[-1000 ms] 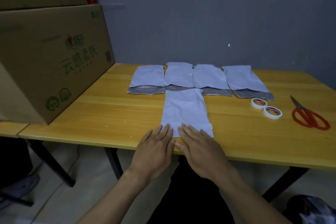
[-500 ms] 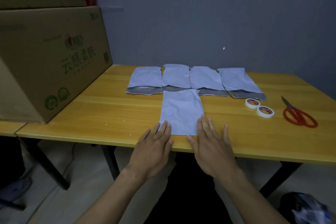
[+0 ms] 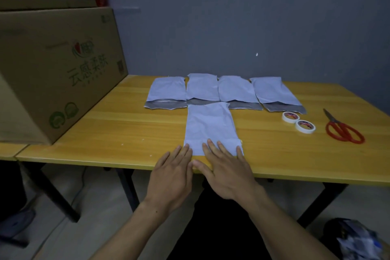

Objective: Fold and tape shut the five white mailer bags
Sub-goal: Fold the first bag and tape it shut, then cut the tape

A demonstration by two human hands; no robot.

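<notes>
One white mailer bag [image 3: 210, 124] lies lengthwise in front of me on the yellow wooden table [image 3: 118, 124]. My right hand [image 3: 226, 168] lies flat with its fingers spread on the bag's near end. My left hand [image 3: 172, 172] rests flat beside it, fingertips at the bag's near left corner. Behind this bag, several more white mailer bags [image 3: 236, 88] lie side by side in a row, each with a grey open flap [image 3: 162, 105] facing me. Two rolls of white tape [image 3: 305, 126] sit to the right.
Red-handled scissors [image 3: 343, 131] lie at the far right of the table. A large cardboard box [image 3: 52, 69] with green print fills the table's left end, with another box stacked on it. A grey wall stands behind. A dark bundle [image 3: 354, 238] sits on the floor at lower right.
My right hand slid from the bag's right edge back onto its near end, fingers spread. My left hand stayed at the bag's near left corner.
</notes>
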